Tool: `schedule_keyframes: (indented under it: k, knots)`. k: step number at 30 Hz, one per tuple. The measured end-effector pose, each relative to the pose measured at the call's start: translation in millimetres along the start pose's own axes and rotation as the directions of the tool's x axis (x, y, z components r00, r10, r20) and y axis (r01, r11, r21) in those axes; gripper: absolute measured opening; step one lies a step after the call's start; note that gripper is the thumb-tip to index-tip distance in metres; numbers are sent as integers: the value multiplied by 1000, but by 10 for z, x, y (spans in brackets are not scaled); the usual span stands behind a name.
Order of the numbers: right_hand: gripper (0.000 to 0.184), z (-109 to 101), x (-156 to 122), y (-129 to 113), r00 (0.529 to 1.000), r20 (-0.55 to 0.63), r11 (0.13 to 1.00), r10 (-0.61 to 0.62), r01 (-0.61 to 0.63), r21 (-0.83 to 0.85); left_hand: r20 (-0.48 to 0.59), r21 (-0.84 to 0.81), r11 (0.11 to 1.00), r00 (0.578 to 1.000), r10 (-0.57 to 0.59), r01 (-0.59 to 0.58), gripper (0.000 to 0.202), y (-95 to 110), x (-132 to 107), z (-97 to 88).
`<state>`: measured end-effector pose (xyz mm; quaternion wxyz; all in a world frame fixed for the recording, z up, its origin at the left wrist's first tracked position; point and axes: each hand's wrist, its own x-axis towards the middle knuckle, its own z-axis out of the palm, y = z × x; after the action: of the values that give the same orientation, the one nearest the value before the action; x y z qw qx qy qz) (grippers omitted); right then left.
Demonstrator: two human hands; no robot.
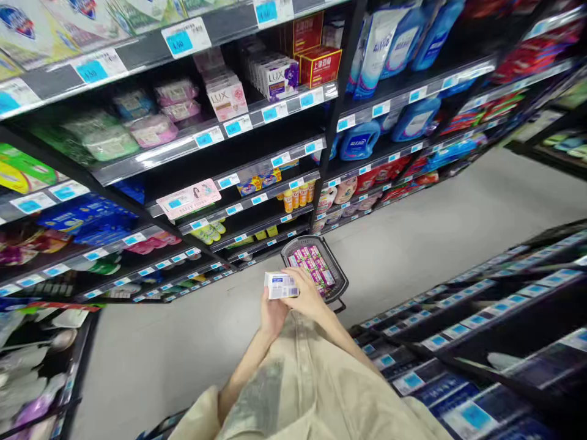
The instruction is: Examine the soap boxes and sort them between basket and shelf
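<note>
A small white box [279, 286] with blue print and a barcode is held up in front of my body, between both hands. My left hand [273, 313] grips it from below at its left side, thumb up against the box. Across its right end my right hand [305, 294] is closed, with fingers over the top edge. Just beyond, a dark grey shopping basket [342, 282] stands on the floor. Rows of purple-and-pink packs [316, 264] lie inside it, partly hidden behind my right hand.
Shelves ahead carry LUX soap boxes [228, 98], red-and-gold boxes [320, 66], wrapped soaps [153, 131] and blue detergent bottles [360, 140]. Price tags line the shelf edges. Grey floor [440, 208] runs along the aisle, and another shelf rack [486, 311] stands close on the right.
</note>
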<state>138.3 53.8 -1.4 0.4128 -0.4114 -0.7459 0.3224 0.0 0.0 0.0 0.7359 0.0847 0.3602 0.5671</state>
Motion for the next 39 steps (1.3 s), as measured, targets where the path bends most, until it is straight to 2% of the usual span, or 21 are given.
schedule_keyframes:
  k: [18, 39]
  knots:
    - [67, -5, 3, -55, 999, -1, 999, 36, -36, 0, -48, -76, 997, 999, -14, 10, 68, -33, 36, -38]
    - [67, 1, 16, -70, 1000, 11, 1000, 22, -22, -1, -56, -54, 999, 998, 3, -6, 66, -39, 25, -71]
